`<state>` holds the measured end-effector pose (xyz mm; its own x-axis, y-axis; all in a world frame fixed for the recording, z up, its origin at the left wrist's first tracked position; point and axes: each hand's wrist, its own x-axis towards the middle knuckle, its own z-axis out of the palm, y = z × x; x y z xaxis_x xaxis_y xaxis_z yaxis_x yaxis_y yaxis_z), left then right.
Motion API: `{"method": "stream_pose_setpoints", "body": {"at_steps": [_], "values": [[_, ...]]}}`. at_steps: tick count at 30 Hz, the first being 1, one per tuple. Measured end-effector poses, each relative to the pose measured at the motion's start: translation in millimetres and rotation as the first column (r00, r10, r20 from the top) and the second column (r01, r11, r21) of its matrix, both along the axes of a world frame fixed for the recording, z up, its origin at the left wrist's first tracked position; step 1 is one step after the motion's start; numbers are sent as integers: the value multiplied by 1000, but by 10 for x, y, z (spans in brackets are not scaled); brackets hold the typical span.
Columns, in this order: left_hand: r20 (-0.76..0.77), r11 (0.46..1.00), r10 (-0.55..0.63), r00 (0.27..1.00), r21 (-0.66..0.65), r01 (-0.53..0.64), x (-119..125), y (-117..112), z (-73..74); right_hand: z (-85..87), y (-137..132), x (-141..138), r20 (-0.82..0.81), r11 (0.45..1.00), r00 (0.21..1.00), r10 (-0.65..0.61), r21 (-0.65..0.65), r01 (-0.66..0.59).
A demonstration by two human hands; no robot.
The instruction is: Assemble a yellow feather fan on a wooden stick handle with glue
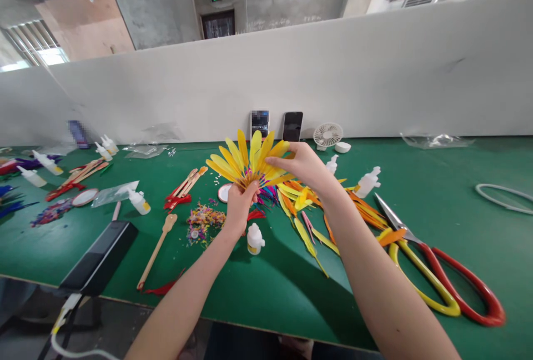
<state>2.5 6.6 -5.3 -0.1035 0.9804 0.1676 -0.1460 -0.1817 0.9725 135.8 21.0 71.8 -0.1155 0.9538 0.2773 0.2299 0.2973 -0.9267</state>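
My left hand (240, 204) is closed around the base of a fan of yellow feathers (245, 160), held upright above the green table (270, 288). My right hand (302, 164) pinches the tip of one yellow feather on the fan's right side. Loose yellow and orange feathers (308, 204) lie on the table just under and right of my hands. A small white glue bottle (254, 239) stands close below my left wrist.
Red-handled scissors (437, 260) and a yellow-handled pair lie at the right. Wooden sticks (157, 250), feather scraps (203, 220), more glue bottles (139, 201), a black box (100, 257), two phones (292, 126) and a small fan (327, 135) stand around. A white partition (375, 71) backs the table.
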Motion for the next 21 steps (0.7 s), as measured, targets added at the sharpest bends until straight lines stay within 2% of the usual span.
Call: {"method": "stream_pose_setpoints", "body": {"at_steps": [4, 9, 15, 21], "values": [[-13, 1000, -5, 1000, 8, 5, 0, 7, -12, 3, 0, 2, 7, 1000, 1000, -7, 1, 7], [-23, 1000, -7, 1000, -3, 7, -1, 5, -3, -30, 19, 9, 71, 997, 997, -39, 71, 34], [59, 999, -38, 998, -26, 40, 2, -20, 35, -23, 3, 11, 128, 995, 990, -52, 96, 40], [71, 998, -25, 997, -50, 29, 1, -10, 28, -16, -3, 11, 151, 995, 987, -56, 96, 42]]}}
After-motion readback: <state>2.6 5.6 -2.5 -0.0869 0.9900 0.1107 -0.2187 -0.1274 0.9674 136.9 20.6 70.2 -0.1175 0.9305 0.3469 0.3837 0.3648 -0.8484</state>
